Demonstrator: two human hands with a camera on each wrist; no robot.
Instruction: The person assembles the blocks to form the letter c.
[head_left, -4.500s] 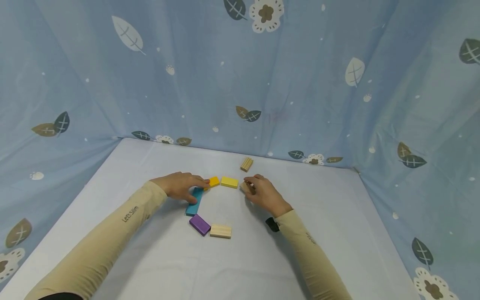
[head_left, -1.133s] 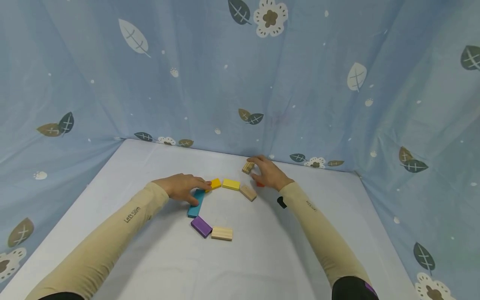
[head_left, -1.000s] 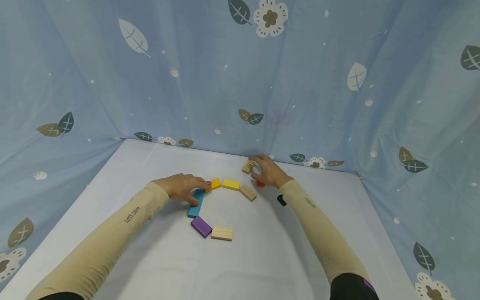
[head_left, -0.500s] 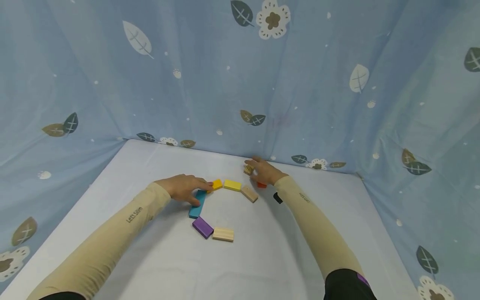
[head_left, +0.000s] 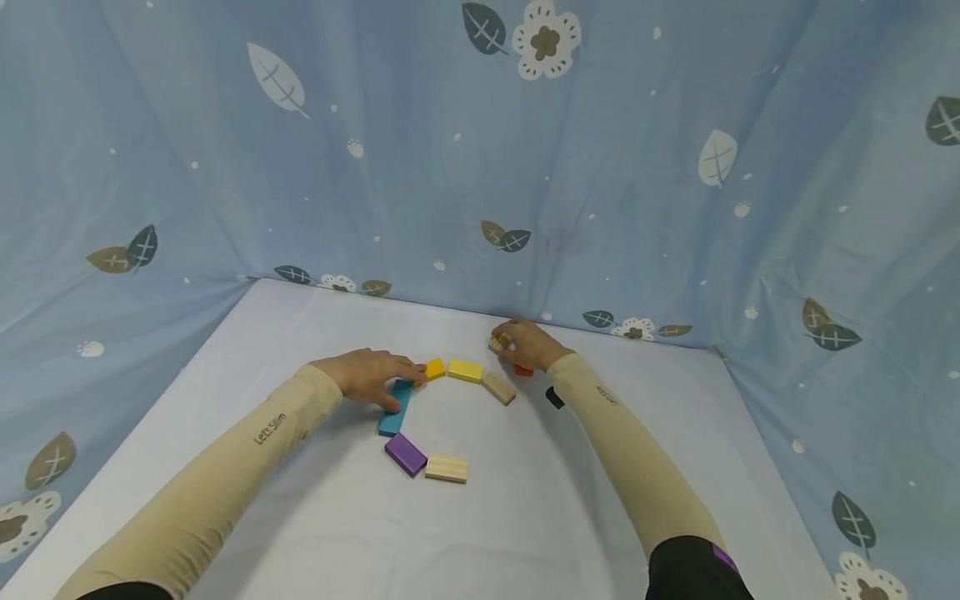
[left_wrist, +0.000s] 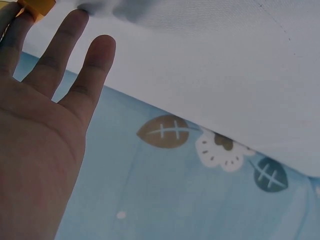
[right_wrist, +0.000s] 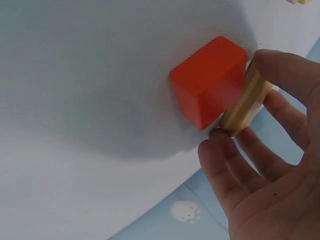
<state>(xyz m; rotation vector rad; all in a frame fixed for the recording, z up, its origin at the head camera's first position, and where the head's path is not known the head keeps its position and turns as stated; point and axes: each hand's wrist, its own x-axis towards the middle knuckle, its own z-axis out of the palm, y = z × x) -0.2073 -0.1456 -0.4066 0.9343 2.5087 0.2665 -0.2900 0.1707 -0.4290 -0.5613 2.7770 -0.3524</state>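
Since the earlier frames, the right hand (head_left: 527,348) has left the plain wooden block (head_left: 498,387) and reached back to the ridged wooden block (head_left: 500,342), which its fingers (right_wrist: 227,155) now pinch by the edges. Taking the yellow block (head_left: 466,371) as landmark: the ridged block sits just behind and right of it, touching an orange-red block (right_wrist: 210,80) (mostly hidden under the palm in the head view). Left of the yellow block, the left hand (head_left: 367,375) lies flat with straight fingers on the teal block (head_left: 393,407). This looks like the pick-up step for the arc of blocks on the bench (head_left: 525,517); next, I judge, comes a clean lift clear of the orange-red neighbour.
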